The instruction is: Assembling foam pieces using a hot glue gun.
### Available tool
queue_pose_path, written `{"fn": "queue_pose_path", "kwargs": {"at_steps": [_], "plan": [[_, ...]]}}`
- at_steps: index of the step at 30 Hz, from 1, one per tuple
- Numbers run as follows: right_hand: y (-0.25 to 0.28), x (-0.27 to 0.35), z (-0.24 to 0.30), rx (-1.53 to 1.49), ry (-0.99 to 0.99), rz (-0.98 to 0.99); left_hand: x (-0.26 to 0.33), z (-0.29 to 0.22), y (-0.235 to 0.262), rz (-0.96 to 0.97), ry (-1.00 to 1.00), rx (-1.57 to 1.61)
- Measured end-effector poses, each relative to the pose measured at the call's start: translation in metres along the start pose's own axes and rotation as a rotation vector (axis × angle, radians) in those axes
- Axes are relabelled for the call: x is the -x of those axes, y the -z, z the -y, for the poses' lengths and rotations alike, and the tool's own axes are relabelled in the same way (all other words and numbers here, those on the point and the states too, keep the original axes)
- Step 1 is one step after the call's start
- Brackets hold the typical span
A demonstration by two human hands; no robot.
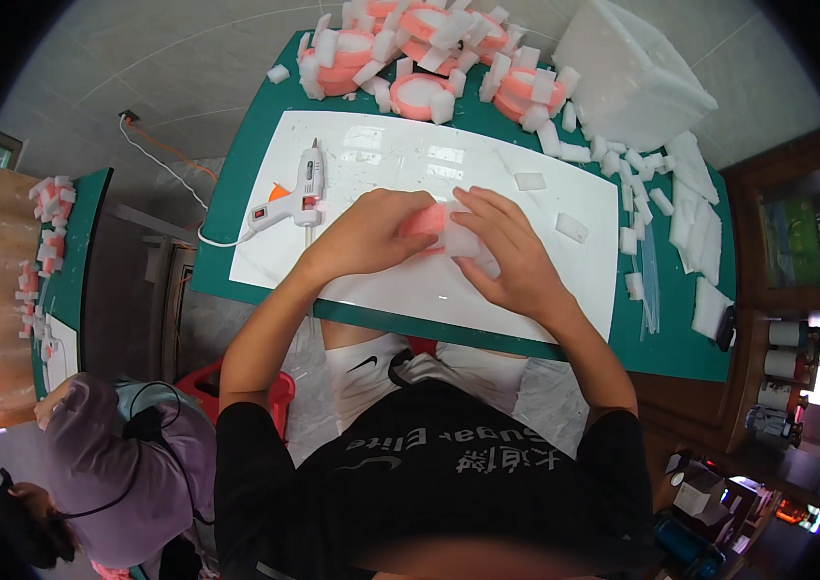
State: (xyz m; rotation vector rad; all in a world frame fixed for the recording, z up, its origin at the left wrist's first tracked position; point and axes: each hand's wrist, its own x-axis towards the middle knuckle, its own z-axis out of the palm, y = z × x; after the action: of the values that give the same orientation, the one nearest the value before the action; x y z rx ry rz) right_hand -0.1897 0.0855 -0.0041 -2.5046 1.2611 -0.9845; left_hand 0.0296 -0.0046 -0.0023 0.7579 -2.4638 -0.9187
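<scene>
Above the middle of a white board (526,319), my left hand (367,234) is closed around a pink foam piece (424,222), its thumb and fingers covering much of it. Against the right side of that piece sits a white foam block (459,235), pinched between the thumb and fingers of my right hand (518,259). Whether the two foam parts are stuck together I cannot tell. A white hot glue gun (308,184) lies left of my hands, nozzle pointing away from me. Two loose white foam blocks, one (530,181) farther off and one (571,227) nearer, lie to the right.
Pink foam rings (420,97) with white blocks attached crowd the far edge of the green table (676,338). A large white foam bundle (628,72) stands at the far right, with scattered blocks and clear sticks (650,280) nearer. At left, a person (130,464) sits by another table.
</scene>
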Motion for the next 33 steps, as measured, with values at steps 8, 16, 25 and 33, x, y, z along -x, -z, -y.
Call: {"fn": "queue_pose_path", "kwargs": {"at_steps": [8, 16, 25, 33], "plan": [[0.020, 0.010, 0.009, -0.121, -0.178, -0.218, 0.006, 0.009, -0.007, -0.149, 0.058, 0.331], [-0.019, 0.040, 0.007, -1.289, -0.592, -0.462, 0.002, -0.001, -0.023, -0.189, 0.328, 1.071], [-0.025, 0.027, -0.007, -1.093, -0.745, -0.379, 0.021, 0.008, -0.029, -0.214, 0.291, 0.955], [0.018, 0.036, -0.035, -0.430, -0.633, -0.244, 0.085, 0.068, 0.049, -0.411, 0.010, -0.418]]}}
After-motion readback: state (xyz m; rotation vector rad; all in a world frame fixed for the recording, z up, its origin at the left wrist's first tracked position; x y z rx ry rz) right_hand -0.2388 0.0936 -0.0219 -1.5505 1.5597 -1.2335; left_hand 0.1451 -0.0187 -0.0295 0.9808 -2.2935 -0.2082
